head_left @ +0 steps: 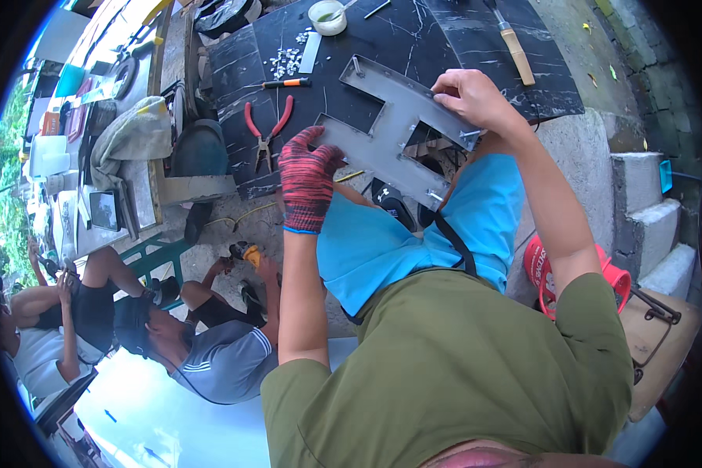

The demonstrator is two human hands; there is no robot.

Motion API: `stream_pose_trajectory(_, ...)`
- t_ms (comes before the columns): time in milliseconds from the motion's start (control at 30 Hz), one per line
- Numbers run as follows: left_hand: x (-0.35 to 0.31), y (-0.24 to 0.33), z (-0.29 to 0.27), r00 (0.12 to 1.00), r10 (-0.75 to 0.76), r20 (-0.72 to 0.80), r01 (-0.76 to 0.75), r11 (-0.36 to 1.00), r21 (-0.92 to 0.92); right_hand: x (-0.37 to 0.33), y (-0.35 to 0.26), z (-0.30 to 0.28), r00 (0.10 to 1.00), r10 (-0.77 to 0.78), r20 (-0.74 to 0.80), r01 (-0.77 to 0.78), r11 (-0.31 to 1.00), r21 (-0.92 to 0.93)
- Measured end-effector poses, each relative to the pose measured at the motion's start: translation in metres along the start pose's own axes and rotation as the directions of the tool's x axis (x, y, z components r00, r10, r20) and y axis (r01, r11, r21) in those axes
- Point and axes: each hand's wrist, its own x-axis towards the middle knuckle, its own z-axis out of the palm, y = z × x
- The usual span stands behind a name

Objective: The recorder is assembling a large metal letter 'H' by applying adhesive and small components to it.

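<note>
A grey metal H-shaped piece (390,144) with raised thin edges and several upright studs spans the space over my lap and the table's near edge. My left hand (312,183), in a red and black knit glove, grips its left end. At its upper right end, my bare right hand (472,97) pinches the edge between thumb and fingers. Red-handled pliers (265,136) lie on the table beside my gloved hand. Beyond them rests an orange and black pen-like tool (287,83).
The black marble-patterned table (242,86) carries small white chips (285,62), a pale strip (310,54), a bowl (329,17) and a wooden-handled tool (517,56). A red bucket (538,261) stands at right. Two people sit at left, one holding a yellow tool (249,253).
</note>
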Motion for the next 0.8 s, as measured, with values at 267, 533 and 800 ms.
stream_pose_trajectory(267,0.003,-0.01,-0.008,0.939,0.312,0.147,-0.343,0.807,0.48,0.003,0.005,0.004,0.996,0.073,0.041,-0.076,0.995,0.072)
stream_pose_trajectory(533,0.002,-0.003,-0.019,0.927,0.354,0.125,-0.373,0.83,0.415,0.016,-0.005,-0.014,0.994,0.082,0.074,-0.082,0.997,-0.001)
stream_pose_trajectory(800,0.028,-0.015,-0.033,0.852,0.52,-0.063,-0.419,0.749,0.513,0.112,-0.024,-0.004,0.956,0.033,-0.29,0.065,0.945,0.322)
